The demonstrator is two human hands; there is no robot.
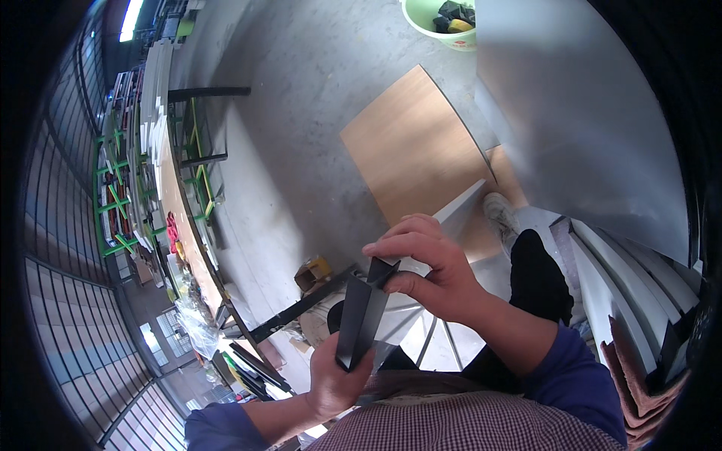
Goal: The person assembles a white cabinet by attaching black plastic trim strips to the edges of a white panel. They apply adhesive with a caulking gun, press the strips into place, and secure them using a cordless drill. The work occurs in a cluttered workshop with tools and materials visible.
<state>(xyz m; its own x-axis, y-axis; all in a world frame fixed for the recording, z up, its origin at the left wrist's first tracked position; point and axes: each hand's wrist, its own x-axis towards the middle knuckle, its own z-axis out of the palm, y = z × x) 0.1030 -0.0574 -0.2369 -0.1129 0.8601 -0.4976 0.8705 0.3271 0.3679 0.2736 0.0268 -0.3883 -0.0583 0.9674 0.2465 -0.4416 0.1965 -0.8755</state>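
Note:
My left hand (338, 379) is closed round the lower end of a dark angled profile piece (363, 312), held tilted in front of my body. At its upper end, my right hand (432, 267) pinches a small black part (382, 268) between thumb and fingers. The two dark shapes touch there, and I cannot tell whether they are separate pieces. Behind my right hand a pale, narrow strip (462, 207) slants up to the right; my hand hides part of it.
A wood-coloured board (417, 143) lies on the grey floor beyond my hands. At the top stands a light green bucket (421, 26) with dark scraps. To the right are a large grey panel (587, 113) and several pale panels (617, 278). A long workbench (177, 195) runs along the left.

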